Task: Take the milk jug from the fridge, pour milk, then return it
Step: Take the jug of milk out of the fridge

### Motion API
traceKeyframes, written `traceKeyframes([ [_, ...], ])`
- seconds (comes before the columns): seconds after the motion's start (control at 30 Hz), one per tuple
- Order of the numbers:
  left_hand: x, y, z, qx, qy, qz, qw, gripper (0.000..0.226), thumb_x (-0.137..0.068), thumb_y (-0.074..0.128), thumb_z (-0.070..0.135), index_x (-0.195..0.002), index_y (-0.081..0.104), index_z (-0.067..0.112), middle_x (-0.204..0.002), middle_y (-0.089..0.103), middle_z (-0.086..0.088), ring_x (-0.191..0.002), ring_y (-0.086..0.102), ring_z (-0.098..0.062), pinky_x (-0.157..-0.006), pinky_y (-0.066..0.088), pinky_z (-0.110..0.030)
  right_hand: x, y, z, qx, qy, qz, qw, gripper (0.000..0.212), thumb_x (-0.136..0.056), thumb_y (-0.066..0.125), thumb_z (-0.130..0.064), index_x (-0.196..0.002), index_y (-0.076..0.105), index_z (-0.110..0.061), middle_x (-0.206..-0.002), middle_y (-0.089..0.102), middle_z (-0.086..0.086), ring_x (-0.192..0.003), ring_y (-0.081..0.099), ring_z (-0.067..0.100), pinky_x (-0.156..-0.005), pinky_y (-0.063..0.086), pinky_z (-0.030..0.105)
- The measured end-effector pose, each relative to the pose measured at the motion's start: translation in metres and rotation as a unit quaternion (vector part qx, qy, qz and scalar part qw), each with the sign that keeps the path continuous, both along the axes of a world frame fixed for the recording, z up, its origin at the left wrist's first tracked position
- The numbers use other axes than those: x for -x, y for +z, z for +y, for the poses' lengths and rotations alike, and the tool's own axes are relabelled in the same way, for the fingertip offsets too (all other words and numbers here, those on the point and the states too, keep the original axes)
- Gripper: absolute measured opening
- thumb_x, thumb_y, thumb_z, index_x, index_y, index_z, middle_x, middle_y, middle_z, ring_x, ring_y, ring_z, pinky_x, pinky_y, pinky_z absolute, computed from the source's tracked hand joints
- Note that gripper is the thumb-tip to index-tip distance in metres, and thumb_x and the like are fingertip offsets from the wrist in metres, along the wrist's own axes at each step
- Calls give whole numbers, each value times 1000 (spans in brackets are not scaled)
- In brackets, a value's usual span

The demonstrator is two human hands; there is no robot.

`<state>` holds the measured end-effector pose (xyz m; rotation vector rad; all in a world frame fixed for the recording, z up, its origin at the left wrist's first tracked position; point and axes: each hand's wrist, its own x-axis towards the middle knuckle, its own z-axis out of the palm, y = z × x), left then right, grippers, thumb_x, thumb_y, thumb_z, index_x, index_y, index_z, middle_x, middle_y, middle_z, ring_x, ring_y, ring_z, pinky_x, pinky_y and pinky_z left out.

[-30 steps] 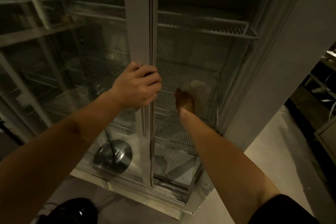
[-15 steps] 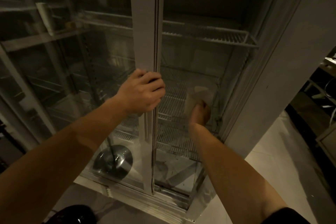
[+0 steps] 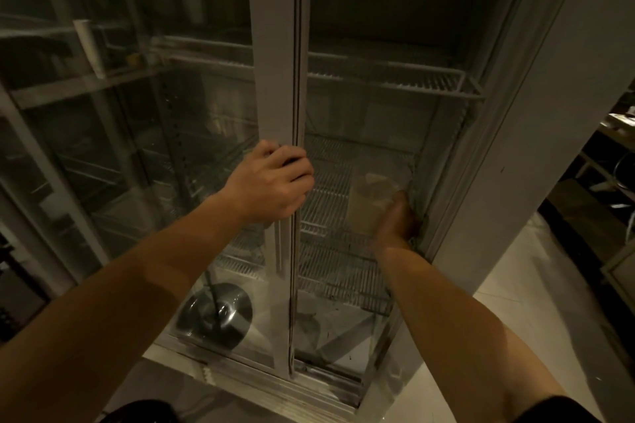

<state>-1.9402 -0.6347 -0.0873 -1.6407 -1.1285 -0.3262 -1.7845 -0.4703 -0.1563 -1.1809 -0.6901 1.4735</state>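
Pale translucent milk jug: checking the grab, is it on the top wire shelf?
No, the pale translucent milk jug stands on the lower wire shelf, against the right hand.

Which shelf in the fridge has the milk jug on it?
The middle wire shelf, level with the hands. The milk jug stands at its right end by the right hand. The upper shelf looks bare.

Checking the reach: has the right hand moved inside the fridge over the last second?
Yes. The right hand went rightward, away from the door frame, and now sits against the milk jug near the fridge's right wall.
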Motion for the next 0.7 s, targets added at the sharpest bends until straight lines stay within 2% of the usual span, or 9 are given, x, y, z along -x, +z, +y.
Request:
traceKeyframes([
  [0.2, 1, 0, 0, 3, -3, -2, 1000, 11, -86, 60, 23, -80, 67, 19, -91, 70, 0, -102, 54, -24, -73, 40, -40, -2, 2, -6, 8, 3, 22, 1000, 19, -80, 66, -30, -65, 63, -18, -73, 65, 2, -77, 65, 27, -70, 54, 41],
  [0.3, 1, 0, 0, 8, -8, -8, 1000, 11, -86, 60, 23, -81, 68, 19, -91, 70, 0, -102, 53, -24, -74, 40, -40, 4, -12, 12, -4, 20, 25, 999, 34, -72, 64, -43, -79, 70, -10, -85, 70, 3, -79, 69, 28, -72, 56, 42],
  [0.33, 1, 0, 0, 11, -7, -8, 1000, 10, -86, 61, 23, -81, 68, 19, -91, 70, 0, -102, 53, -24, -74, 40, -40, 6, -19, 20, -5, 31, 26, 999, 41, -70, 64, -46, -85, 71, -8, -89, 71, 3, -80, 69, 28, -72, 56, 41],
  [0.4, 1, 0, 0, 17, -9, -10, 1000, 9, -85, 62, 23, -82, 68, 18, -92, 69, 0, -103, 52, -24, -74, 40, -40, 4, -9, 14, 3, 32, 36, 999, 45, -64, 66, -49, -85, 71, -9, -88, 73, 4, -85, 71, 30, -68, 57, 37],
  [0.5, 3, -1, -2, 24, -16, -20, 999, 9, -86, 61, 23, -81, 68, 18, -92, 69, 0, -103, 53, -24, -76, 40, -40, -6, 22, -17, -10, 63, 62, 996, 26, -86, 56, -39, -85, 62, -14, -83, 62, -1, -88, 60, 21, -58, 49, 20],
  [0.53, 4, -2, -2, 26, -19, -19, 999, 10, -86, 61, 23, -81, 68, 18, -92, 70, 0, -103, 53, -24, -77, 39, -40, -9, 35, -31, 2, 48, 68, 997, 30, -84, 59, -39, -90, 67, -11, -87, 65, -1, -87, 63, 21, -58, 51, 19],
  [0.57, 5, -2, -2, 29, -22, -17, 999, 10, -86, 61, 23, -82, 69, 18, -93, 70, 0, -104, 53, -24, -77, 39, -40, -12, 39, -34, 8, 37, 59, 998, 39, -75, 65, -42, -93, 72, -8, -91, 71, 2, -86, 68, 23, -62, 56, 24],
  [0.63, 7, -2, -1, 33, -32, -14, 999, 10, -86, 61, 23, -82, 70, 17, -94, 70, -1, -104, 52, -25, -77, 38, -40, -15, 39, -38, 20, 32, 75, 996, 46, -63, 70, -45, -94, 77, -11, -92, 76, 7, -84, 72, 27, -72, 61, 40],
  [0.7, 8, -1, -3, 39, -42, -11, 998, 10, -87, 62, 22, -83, 70, 16, -96, 70, -1, -105, 52, -25, -78, 38, -40, -19, 45, -51, 11, 64, 89, 994, 51, -61, 73, -47, -100, 76, -14, -101, 77, 8, -90, 73, 26, -80, 60, 42],
])
